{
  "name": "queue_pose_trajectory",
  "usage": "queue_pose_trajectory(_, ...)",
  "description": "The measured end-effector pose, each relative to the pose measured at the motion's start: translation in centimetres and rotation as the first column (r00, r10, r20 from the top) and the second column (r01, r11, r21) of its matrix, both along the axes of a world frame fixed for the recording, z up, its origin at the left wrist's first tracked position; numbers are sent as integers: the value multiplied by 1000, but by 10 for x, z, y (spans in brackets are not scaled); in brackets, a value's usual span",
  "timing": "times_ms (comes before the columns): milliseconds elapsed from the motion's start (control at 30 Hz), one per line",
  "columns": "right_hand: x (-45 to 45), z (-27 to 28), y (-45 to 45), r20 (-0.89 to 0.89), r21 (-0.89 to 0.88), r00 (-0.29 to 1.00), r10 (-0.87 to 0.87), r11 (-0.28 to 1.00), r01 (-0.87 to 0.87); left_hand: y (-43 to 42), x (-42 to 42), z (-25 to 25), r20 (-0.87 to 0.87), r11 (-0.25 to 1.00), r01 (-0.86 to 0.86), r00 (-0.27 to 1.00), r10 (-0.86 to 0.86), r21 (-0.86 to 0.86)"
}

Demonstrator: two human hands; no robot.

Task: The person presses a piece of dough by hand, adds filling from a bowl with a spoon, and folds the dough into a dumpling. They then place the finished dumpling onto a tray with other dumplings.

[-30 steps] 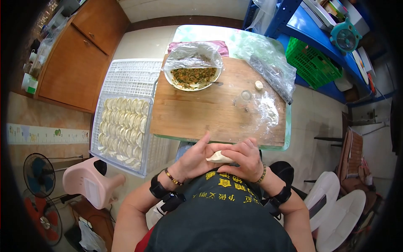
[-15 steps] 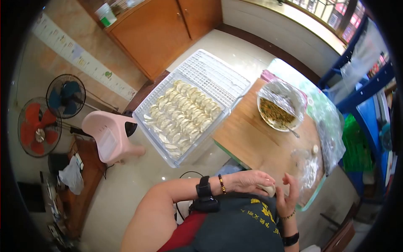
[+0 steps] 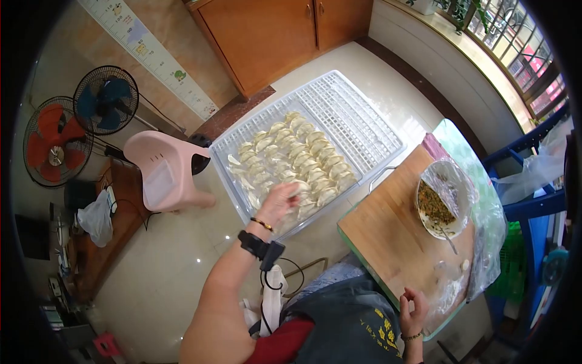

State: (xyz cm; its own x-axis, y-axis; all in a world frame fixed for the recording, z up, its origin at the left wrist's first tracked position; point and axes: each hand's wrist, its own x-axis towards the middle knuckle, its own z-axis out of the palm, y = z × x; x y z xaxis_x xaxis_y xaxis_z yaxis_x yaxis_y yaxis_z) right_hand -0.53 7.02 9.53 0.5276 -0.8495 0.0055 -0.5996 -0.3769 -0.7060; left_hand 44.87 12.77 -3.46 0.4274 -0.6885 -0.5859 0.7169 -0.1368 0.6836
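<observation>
My left hand (image 3: 280,203) reaches over the near part of the tray of dumplings, its fingers closed round a pale dumpling (image 3: 298,189). Below and around it, rows of dumplings (image 3: 297,145) lie in the clear-edged tray (image 3: 357,186). My right hand (image 3: 413,310) is at the near edge of the wooden board (image 3: 388,218), fingers partly curled and apart, with nothing seen in it. On the board stands a bowl (image 3: 465,209) of chopped filling (image 3: 433,205), partly covered with plastic film, with a spoon (image 3: 448,239) in it. White flour (image 3: 450,294) is scattered near my right hand.
A white slatted rack (image 3: 354,115) is under and behind the tray. Left of it stand a pink chair (image 3: 176,176) and two fans (image 3: 57,142). A small dough piece (image 3: 465,265) and a plastic bag (image 3: 488,249) are at the board's right side.
The view has turned left. My left hand has moved away from my right hand and out over the tray, carrying the dumpling. My right hand has stayed by the board and let go of the dumpling.
</observation>
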Motion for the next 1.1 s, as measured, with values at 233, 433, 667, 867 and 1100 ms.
queue_pose_trajectory(233,15,-7,-1,-76,90,997,-8,996,15,-8,82,-47,564,939,-164,825,-37,301)
queue_pose_trajectory(433,27,-7,-4,-112,114,993,-25,993,38,-24,88,-64,859,898,-220,443,-255,380)
queue_pose_trajectory(667,37,-9,-9,-169,157,986,-11,987,38,-31,82,-69,926,910,-226,234,-295,347)
queue_pose_trajectory(867,33,-20,-10,-179,154,984,0,988,28,-28,83,-79,934,910,-236,196,-300,342)
queue_pose_trajectory(1100,34,-22,-9,-190,149,982,16,989,12,-27,87,-73,934,916,-192,131,-331,352)
